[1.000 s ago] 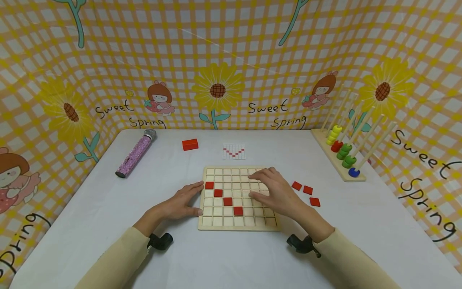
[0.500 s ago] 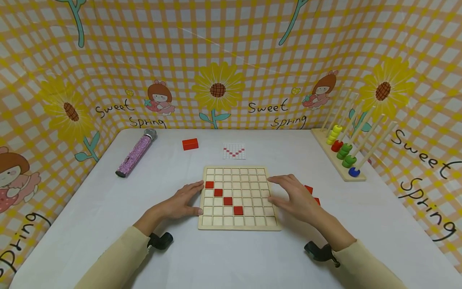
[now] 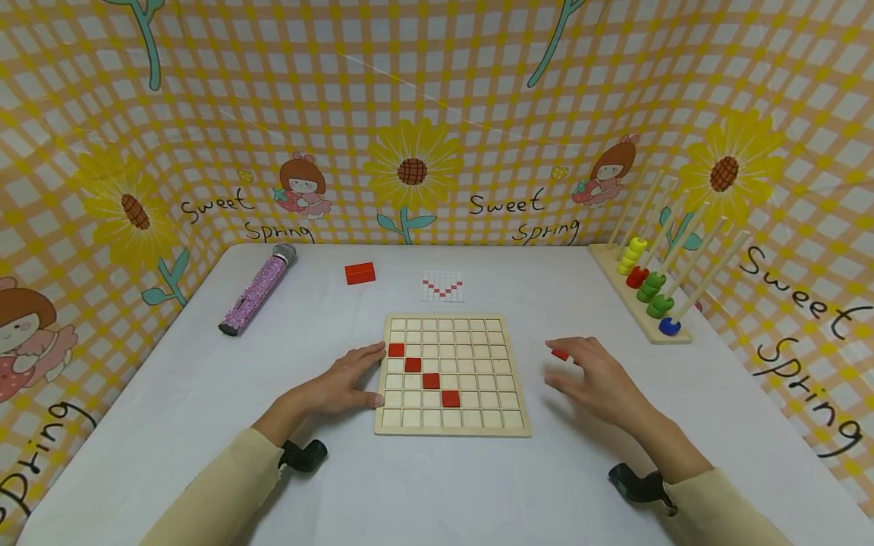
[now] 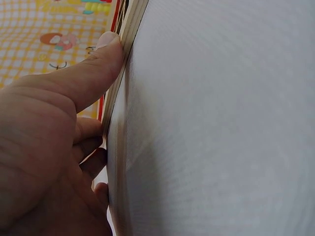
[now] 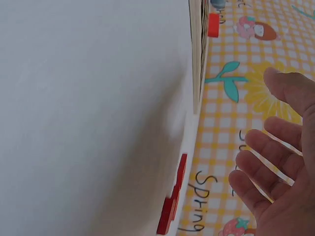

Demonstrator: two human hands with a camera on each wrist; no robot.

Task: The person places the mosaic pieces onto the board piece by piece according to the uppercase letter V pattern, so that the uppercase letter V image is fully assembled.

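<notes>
A wooden grid board lies mid-table, with several red square tiles set in a diagonal on its left half. My left hand rests against the board's left edge, thumb and fingertips touching the rim; the left wrist view shows the thumb on that edge. To the right of the board, my right hand hovers above the table with thumb and fingers apart and nothing between them. Beneath it, a loose red tile is partly covered; in the right wrist view, loose tiles lie on the cloth below the hand.
Behind the board lies a small card printed with a red V pattern on a grid. A red block sits at the back left, near a glittery pink microphone. At the right stands a peg rack with coloured beads.
My right hand has moved right, from over the board to above the loose red tiles. My left hand has stayed at the board's left edge.
</notes>
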